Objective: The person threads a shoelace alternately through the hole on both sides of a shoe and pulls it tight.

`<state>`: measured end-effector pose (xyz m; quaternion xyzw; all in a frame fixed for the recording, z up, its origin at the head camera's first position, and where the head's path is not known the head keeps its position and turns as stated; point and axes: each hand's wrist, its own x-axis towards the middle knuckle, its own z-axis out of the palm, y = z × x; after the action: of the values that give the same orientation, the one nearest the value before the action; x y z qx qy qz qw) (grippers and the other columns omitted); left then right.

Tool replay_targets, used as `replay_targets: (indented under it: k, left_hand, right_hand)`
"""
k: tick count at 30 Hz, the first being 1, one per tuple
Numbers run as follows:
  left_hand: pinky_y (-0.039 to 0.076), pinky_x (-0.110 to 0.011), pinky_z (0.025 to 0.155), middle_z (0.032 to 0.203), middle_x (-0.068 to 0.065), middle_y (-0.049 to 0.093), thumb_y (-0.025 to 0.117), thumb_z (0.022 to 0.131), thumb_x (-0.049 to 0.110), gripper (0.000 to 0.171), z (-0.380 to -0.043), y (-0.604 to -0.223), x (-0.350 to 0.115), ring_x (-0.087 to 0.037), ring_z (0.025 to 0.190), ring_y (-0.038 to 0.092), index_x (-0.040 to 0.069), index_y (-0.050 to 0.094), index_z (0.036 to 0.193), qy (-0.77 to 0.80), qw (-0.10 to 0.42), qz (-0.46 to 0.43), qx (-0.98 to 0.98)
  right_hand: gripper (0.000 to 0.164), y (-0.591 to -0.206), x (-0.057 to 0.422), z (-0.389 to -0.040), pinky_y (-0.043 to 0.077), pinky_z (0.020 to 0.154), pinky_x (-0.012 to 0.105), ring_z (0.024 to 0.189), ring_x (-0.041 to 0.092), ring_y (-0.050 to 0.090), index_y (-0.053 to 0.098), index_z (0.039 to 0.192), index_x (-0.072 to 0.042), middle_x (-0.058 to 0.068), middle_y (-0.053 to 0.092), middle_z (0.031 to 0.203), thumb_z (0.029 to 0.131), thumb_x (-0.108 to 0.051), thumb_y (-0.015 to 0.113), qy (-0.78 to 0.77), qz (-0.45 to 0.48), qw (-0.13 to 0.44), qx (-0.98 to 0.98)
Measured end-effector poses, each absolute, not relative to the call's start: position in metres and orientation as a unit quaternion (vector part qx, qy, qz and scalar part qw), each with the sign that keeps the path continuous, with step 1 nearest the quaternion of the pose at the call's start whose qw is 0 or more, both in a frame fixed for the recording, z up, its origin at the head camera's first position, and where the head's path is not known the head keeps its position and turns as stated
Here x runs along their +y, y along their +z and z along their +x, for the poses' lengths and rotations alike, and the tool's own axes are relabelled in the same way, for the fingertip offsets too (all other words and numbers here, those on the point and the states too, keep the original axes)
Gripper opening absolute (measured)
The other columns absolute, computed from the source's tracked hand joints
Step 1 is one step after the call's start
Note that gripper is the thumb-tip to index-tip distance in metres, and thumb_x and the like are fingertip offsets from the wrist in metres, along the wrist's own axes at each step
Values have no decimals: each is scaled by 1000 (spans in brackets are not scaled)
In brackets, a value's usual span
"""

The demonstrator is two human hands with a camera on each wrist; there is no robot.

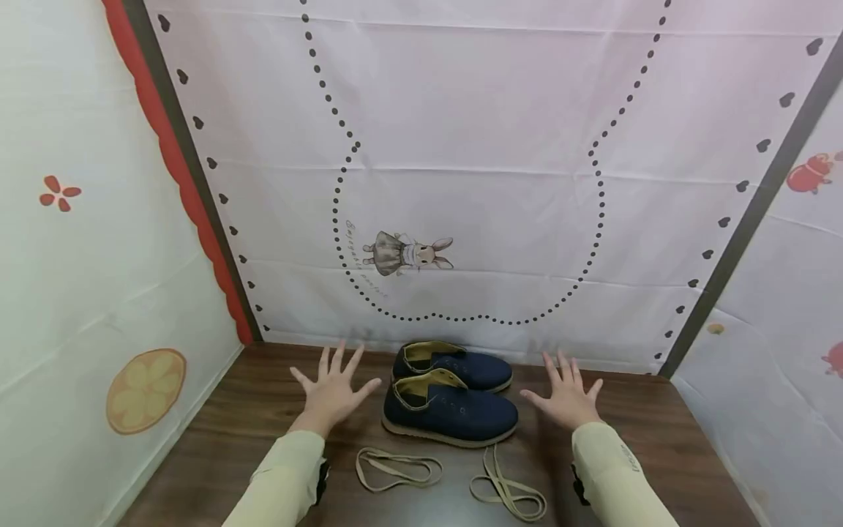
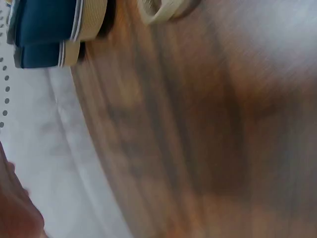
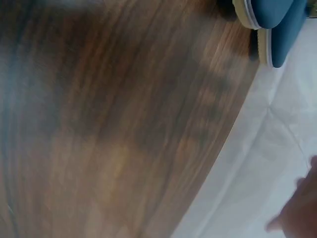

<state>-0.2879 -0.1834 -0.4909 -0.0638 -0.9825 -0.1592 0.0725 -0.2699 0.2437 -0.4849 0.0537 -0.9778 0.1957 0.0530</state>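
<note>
Gripping nothing, fingers spread, the left hand (image 1: 331, 397) and right hand (image 1: 570, 402) flank the navy shoes (image 1: 454, 417) near the far edge of the table (image 1: 217, 446) — if I sweep back carelessly, a cuff could snag and tangle the looped laces (image 1: 506, 492).

Slanting script (image 1: 350, 241) on the white back cloth (image 1: 487, 219), beyond the fingertips of the left hand (image 1: 331, 395) and beside a printed rabbit (image 1: 408, 254), seems to read "Enjoyable"; the word following it is too faint to make out. Behind the fingers of the right hand (image 1: 568, 399), small dark lettering (image 1: 630, 459) on the sleeve (image 1: 609, 479) is illegible.
</note>
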Motion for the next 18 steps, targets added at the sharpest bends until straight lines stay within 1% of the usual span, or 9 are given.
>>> replay_targets:
  k: [2,3,5,7,8,10,12,14,18]
  left_hand:
    - [2,-75,92,153,-12,12,46,88,60,73,-278,-500,-185,-43,135,12,26,21,148,-264,46,-79,-960]
    - [11,-72,94,151,-14,18,50,90,53,71,-272,-505,-186,-43,133,19,22,24,148,-326,29,-84,-941]
    - [28,-63,95,143,-19,32,58,91,39,64,-260,-518,-188,-43,125,33,15,32,144,-432,0,-85,-898]
    - [38,-50,91,129,-20,46,64,88,27,58,-248,-529,-191,-37,113,45,9,42,138,-491,-18,-72,-868]
    - [40,-46,87,123,-18,50,66,87,25,55,-242,-534,-193,-33,107,47,8,47,135,-496,-22,-64,-865]
    - [39,-40,81,111,-13,54,71,83,24,51,-234,-543,-195,-27,98,47,8,54,128,-483,-22,-56,-874]
    - [35,-40,80,107,-9,54,74,79,26,48,-228,-549,-196,-24,95,45,12,59,122,-458,-20,-61,-887]
    - [31,-44,83,110,-6,53,76,76,31,47,-225,-553,-194,-25,99,43,17,63,118,-439,-25,-71,-895]
    - [22,-48,85,114,-2,49,79,70,36,39,-220,-561,-190,-27,108,37,26,68,106,-419,-35,-73,-904]
  right_hand:
    - [90,-489,245,-259,-8,90,74,134,46,6,18,148,-10,21,8,151,83,-62,53,234,44,26,-971]
    - [88,-492,245,-252,-3,92,74,134,47,9,19,148,-9,22,10,150,84,-58,55,253,38,15,-967]
    - [79,-502,242,-237,9,94,72,132,46,18,26,145,-6,23,17,148,86,-47,60,297,22,-2,-955]
    - [69,-513,237,-224,21,94,68,127,46,29,34,140,-3,24,29,143,87,-36,63,336,12,-11,-942]
    - [64,-518,234,-218,27,94,65,125,45,33,39,137,-3,24,34,140,87,-33,63,347,12,-14,-938]
    - [56,-529,228,-208,31,92,60,121,42,39,47,131,-3,22,43,133,86,-30,65,362,12,-16,-932]
    - [52,-539,223,-201,32,93,58,120,41,41,53,127,-4,20,48,129,84,-32,67,364,16,-12,-931]
    - [52,-546,221,-194,26,96,60,123,41,37,55,124,-6,18,47,132,82,-34,69,369,21,-13,-929]
    - [54,-557,220,-186,8,104,60,132,43,21,57,122,-7,20,37,140,79,-35,72,394,37,-24,-918]
